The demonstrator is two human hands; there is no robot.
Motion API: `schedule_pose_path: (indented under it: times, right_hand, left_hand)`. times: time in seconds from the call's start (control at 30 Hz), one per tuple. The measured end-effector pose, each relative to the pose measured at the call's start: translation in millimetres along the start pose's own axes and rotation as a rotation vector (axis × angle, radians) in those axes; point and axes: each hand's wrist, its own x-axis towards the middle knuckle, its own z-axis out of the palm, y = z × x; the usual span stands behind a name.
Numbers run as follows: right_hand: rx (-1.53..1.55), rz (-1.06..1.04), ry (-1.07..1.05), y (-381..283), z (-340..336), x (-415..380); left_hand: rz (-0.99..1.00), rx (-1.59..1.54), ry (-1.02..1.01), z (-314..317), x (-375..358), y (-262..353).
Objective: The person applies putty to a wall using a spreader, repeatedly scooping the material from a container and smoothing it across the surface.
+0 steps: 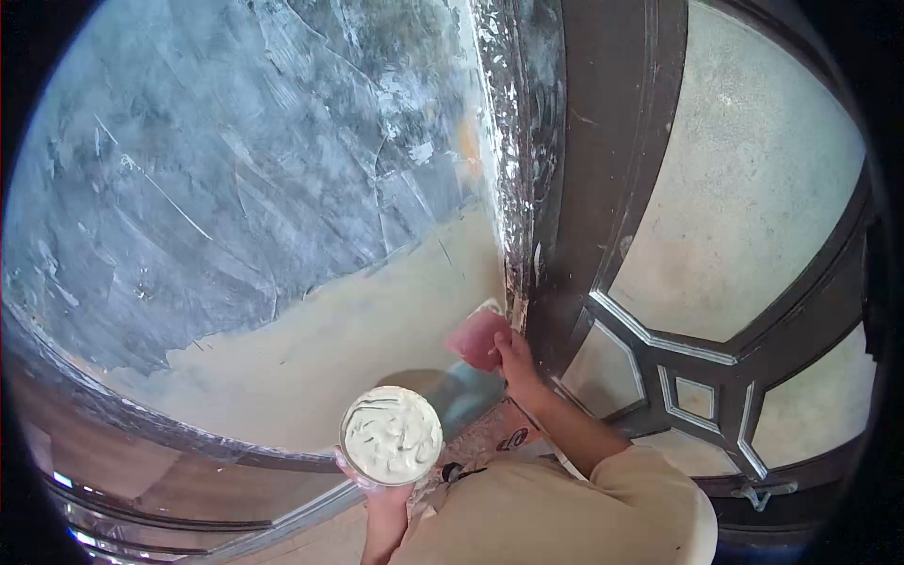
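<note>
My right hand (513, 363) grips a pink, flat putty spreader (476, 337), its far edge up against the wall near the corner by the dark frame. Some pale paste shows along that edge. In my left hand (377, 488) is a round tub of putty (392, 435), held from beneath, its off-white filling swirled and near the rim. The wall (235, 169) in front of me is streaky blue-grey higher up. Across its lower part runs a smooth cream coat (367, 311) with a ragged upper border.
A dark door frame (603, 141), its edge spattered white, rises right of the wall. Beyond it stands a dark door with pale panels (739, 179) and a metal handle (763, 493). A dark skirting strip (188, 433) runs along the wall's lower left.
</note>
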Motion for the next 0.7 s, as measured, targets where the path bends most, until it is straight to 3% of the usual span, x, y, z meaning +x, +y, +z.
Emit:
schedule_pose_path:
  times: [0.07, 0.1, 0.17, 0.2, 0.23, 0.33, 0.37, 0.43, 0.5, 0.57, 0.6, 0.67, 0.7]
  right_hand:
    - [0.052, -0.083, -0.04, -28, 6, 0]
    - [0.06, -0.138, -0.077, -54, 15, 10]
    - [-0.017, -0.355, -0.111, -113, 38, 15]
    - [-0.014, -0.353, -0.119, -134, 48, 21]
    - [-0.009, -0.354, -0.127, -145, 54, 25]
    - [-0.109, -0.317, -0.05, -122, 54, 43]
    - [-0.13, -0.339, -0.02, -100, 48, 41]
    - [-0.193, -0.081, 0.017, -5, 3, 32]
    - [-0.147, -0.002, -0.006, 56, -31, 15]
    - [-0.152, 0.046, -0.026, 53, -39, 4]
    - [-0.155, 0.097, -0.041, 53, -41, -1]
    - [-0.087, 0.015, -0.08, 8, -22, 7]
    - [-0.019, -0.076, -0.114, -24, -8, 16]
  left_hand:
    - [-0.07, -0.069, 0.03, 8, 2, 1]
    - [-0.13, -0.136, 0.201, 15, 5, 1]
    - [-0.126, -0.099, 0.228, 23, 11, -2]
    - [-0.12, -0.063, 0.249, 26, 14, -4]
    - [-0.104, -0.331, 0.345, 32, 17, -6]
    - [-0.099, -0.087, 0.205, 26, 16, -9]
    - [-0.112, -0.141, 0.272, 24, 13, -9]
    - [-0.11, -0.282, 0.315, 28, 12, -9]
    - [-0.11, -0.424, 0.364, 25, 7, -10]
    - [-0.132, -0.128, 0.249, 19, 6, -11]
    - [-0.128, -0.126, 0.255, 18, 4, -13]
    - [-0.015, -0.746, 0.394, 30, 6, -15]
    - [-0.03, 0.174, 0.179, 4, 0, -21]
